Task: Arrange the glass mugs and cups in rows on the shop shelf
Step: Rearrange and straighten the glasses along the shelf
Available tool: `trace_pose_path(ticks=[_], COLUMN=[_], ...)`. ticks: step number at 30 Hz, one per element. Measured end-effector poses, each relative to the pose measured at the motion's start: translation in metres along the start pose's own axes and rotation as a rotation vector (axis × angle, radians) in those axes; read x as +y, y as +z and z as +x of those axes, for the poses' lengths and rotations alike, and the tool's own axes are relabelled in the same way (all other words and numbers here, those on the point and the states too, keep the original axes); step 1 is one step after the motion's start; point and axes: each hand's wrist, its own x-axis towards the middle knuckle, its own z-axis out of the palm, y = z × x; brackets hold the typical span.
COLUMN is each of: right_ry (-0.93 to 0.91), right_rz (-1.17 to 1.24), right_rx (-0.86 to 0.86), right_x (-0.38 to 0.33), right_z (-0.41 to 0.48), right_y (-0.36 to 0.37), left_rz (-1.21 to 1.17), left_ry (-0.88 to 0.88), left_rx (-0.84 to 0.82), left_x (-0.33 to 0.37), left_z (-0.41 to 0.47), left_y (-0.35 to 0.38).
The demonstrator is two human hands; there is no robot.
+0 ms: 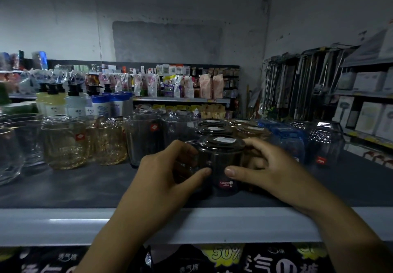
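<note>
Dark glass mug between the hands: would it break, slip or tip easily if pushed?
Probably fragile: the dark glass mug is glass with other glassware close behind. Likely slippery, as its wall looks smooth; left hand and right hand both grip it. Upside down on its wide rim, it seems unlikely to tip.

A smoky glass mug (221, 166) is sitting upside down toward the front of the shelf (63, 187), matching mugs (212, 129) lining up just behind it, amber cups (63, 145) standing off left.
</note>
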Motion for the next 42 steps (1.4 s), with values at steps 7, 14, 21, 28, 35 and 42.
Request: trace_pose_path(ticks=[7, 14, 21, 28, 35, 42], right_ry=[-0.007, -0.033, -0.190, -0.236, -0.258, -0.252], right_rz=[-0.034, 0.010, -0.121, -0.396, -0.400, -0.340], right_rx=[0.015, 0.039, 0.172, 0.006, -0.071, -0.054], right_x=[0.001, 0.009, -0.025, -0.053, -0.048, -0.043], right_z=[-0.001, 0.001, 0.020, 0.084, 0.106, 0.112], right_y=[0.001, -0.001, -0.014, -0.007, -0.007, -0.007], left_rz=[0.015, -0.009, 0.418, 0.536, 0.553, 0.501], left_ry=[-0.011, 0.007, 0.142, 0.173, 0.187, 0.117], left_rx=[0.009, 0.039, 0.005, -0.414, -0.410, -0.247], left_x=[-0.005, 0.000, -0.004, -0.004, 0.001, 0.009], left_z=[0.000, 0.001, 0.059, 0.113, 0.116, 0.111], left_y=[0.001, -0.004, -0.058, -0.058, -0.051, -0.053])
